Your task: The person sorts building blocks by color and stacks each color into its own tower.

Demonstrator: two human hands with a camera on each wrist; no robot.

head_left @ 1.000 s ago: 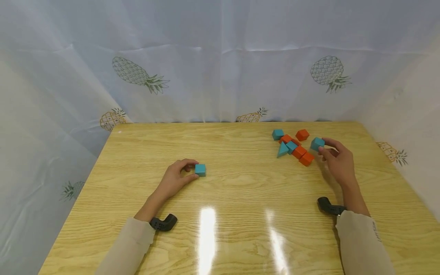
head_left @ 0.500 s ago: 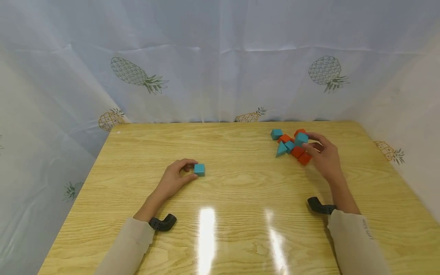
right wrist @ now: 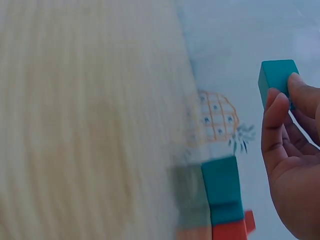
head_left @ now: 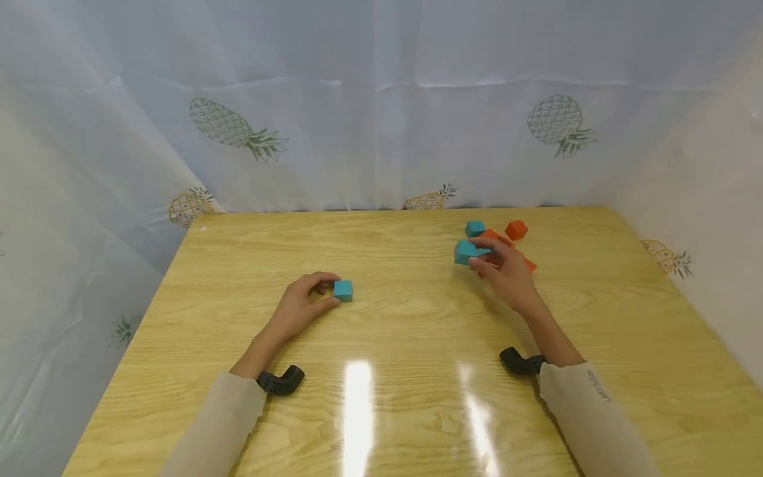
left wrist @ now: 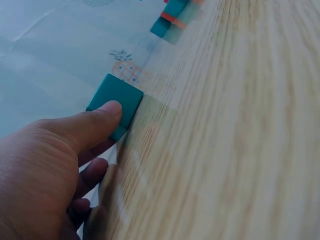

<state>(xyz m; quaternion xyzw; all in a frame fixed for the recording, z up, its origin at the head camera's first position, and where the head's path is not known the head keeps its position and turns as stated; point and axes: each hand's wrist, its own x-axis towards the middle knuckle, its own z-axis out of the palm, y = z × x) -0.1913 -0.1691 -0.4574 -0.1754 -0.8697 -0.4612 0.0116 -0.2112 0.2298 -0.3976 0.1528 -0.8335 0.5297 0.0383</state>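
Note:
My left hand point(head_left: 298, 306) pinches a blue cube point(head_left: 343, 291) that rests on the wooden table, left of the middle. In the left wrist view the thumb lies on one face of this blue cube point(left wrist: 116, 95). Over on the right, my right hand point(head_left: 507, 275) holds a second blue cube point(head_left: 463, 252) between thumb and fingers, raised above the table. The right wrist view shows this blue cube point(right wrist: 280, 75) held well off the surface. Behind the right hand lies a cluster of red and blue blocks, partly hidden by it.
A blue cube point(head_left: 475, 228) stands at the back of the cluster and a red cube point(head_left: 516, 230) to its right. A white curtain point(head_left: 357, 132) printed with pineapples hangs along the back edge of the table point(head_left: 405, 344). Both wrists wear black devices.
My right hand has carried its blue cube leftward, across the cluster of blocks to its left side. The left hand keeps its place with its cube.

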